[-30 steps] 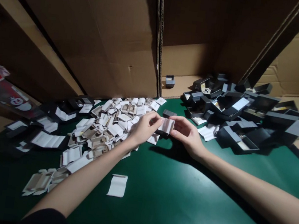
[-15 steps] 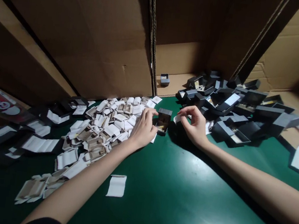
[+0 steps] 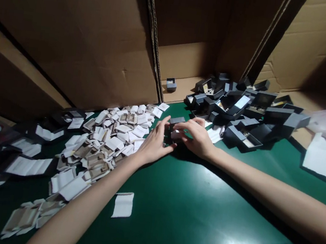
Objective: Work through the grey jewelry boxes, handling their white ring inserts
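A small dark box (image 3: pixel 177 120) stands with its lid raised on the green table (image 3: pixel 188 205), between my two hands. My left hand (image 3: pixel 156 142) is at the box's left side, thumb and fingers apart, with nothing seen in it. From the right, my right hand (image 3: pixel 196 136) reaches over the front of the box; its fingers are pinched on a small white piece (image 3: pixel 176 134) at the box's opening. The inside of the box is mostly hidden by the fingers.
A heap of folded white card pieces (image 3: pixel 115 143) lies left of my hands. Many dark boxes (image 3: pixel 239 108) are piled at the right back. One small box (image 3: pixel 171 84) sits apart on cardboard. Nearer me lies a single white card (image 3: pixel 123 205). Cardboard walls (image 3: pixel 103 30) rise behind.
My right hand has moved left to the box with the white piece. My left hand stays beside the box. The whole view has shifted a little.
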`<state>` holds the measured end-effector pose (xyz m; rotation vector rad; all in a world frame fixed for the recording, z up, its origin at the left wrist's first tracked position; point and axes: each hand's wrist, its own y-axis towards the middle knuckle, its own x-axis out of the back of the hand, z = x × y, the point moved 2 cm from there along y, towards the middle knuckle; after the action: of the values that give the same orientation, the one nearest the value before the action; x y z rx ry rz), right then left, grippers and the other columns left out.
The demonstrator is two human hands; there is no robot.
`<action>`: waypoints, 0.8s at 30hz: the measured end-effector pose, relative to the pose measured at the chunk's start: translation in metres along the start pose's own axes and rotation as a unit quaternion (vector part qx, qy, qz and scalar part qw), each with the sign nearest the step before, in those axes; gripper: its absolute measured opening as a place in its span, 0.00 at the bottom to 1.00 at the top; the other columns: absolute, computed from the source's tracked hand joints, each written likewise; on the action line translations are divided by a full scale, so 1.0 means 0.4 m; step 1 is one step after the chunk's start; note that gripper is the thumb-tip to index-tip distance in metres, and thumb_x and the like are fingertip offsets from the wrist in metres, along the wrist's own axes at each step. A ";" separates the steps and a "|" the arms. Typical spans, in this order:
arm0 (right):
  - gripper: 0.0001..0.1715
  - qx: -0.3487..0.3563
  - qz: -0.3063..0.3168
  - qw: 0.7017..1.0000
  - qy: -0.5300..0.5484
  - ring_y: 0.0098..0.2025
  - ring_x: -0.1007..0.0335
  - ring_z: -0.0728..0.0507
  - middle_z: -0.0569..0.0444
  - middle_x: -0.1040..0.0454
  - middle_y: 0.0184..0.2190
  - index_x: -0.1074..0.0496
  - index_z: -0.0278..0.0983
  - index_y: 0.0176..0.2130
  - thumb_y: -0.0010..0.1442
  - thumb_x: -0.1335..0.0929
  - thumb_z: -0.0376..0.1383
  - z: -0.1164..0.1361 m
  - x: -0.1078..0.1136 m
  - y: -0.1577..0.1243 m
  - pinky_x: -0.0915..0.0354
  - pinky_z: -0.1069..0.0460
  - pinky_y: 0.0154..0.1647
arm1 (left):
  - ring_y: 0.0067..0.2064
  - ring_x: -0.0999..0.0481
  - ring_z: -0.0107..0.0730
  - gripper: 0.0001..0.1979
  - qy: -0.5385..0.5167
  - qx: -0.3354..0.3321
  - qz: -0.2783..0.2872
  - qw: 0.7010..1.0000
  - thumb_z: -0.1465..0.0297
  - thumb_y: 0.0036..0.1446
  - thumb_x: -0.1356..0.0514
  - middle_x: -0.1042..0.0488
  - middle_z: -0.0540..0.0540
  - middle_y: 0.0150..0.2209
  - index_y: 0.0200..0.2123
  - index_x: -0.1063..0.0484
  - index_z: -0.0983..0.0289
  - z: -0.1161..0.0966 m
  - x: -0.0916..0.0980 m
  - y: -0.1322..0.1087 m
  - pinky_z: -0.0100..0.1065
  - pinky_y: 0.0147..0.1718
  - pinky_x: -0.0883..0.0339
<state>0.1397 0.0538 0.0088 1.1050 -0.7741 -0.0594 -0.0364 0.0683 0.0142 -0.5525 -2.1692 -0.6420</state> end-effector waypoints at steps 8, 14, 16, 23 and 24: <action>0.09 0.042 -0.023 0.997 -0.054 0.37 0.32 0.46 0.55 0.23 0.39 0.34 0.40 0.40 0.62 0.39 0.27 -0.003 0.036 0.014 0.46 0.46 0.46 | 0.55 0.34 0.47 0.44 0.023 -0.002 -0.006 1.000 0.64 0.51 0.37 0.42 0.61 0.54 0.65 0.60 0.57 0.001 0.000 -0.001 0.49 0.53 0.35; 0.09 0.057 0.008 0.996 -0.067 0.34 0.37 0.45 0.54 0.26 0.34 0.34 0.39 0.35 0.53 0.37 0.26 -0.036 0.047 0.003 0.45 0.45 0.42 | 0.55 0.34 0.46 0.43 0.014 0.000 -0.008 1.000 0.64 0.52 0.38 0.42 0.61 0.54 0.65 0.59 0.57 0.003 -0.002 -0.003 0.48 0.54 0.36; 0.11 0.040 0.025 0.997 -0.063 0.33 0.39 0.44 0.53 0.28 0.31 0.34 0.38 0.32 0.48 0.37 0.26 -0.044 0.045 0.000 0.45 0.46 0.40 | 0.54 0.33 0.46 0.43 0.012 0.002 -0.011 1.000 0.63 0.52 0.38 0.42 0.61 0.54 0.65 0.59 0.56 0.002 -0.003 -0.004 0.49 0.53 0.35; 0.12 0.018 0.059 0.998 -0.012 0.34 0.40 0.43 0.52 0.29 0.30 0.33 0.37 0.28 0.41 0.38 0.25 -0.056 0.039 0.001 0.47 0.47 0.35 | 0.55 0.33 0.45 0.42 0.025 0.005 -0.017 1.000 0.61 0.53 0.38 0.41 0.60 0.55 0.65 0.59 0.55 -0.007 -0.002 -0.006 0.47 0.53 0.35; 0.13 0.029 0.052 0.998 -0.013 0.33 0.40 0.43 0.52 0.28 0.30 0.32 0.37 0.28 0.43 0.38 0.24 -0.055 0.039 0.001 0.47 0.47 0.35 | 0.55 0.33 0.45 0.42 0.028 0.008 -0.016 0.999 0.61 0.53 0.38 0.41 0.60 0.55 0.65 0.60 0.55 -0.008 -0.001 -0.005 0.47 0.54 0.36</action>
<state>0.1639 0.0647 0.0126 1.1192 -0.8594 0.0373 -0.0356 0.0646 0.0150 -0.4870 -2.1334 -0.6482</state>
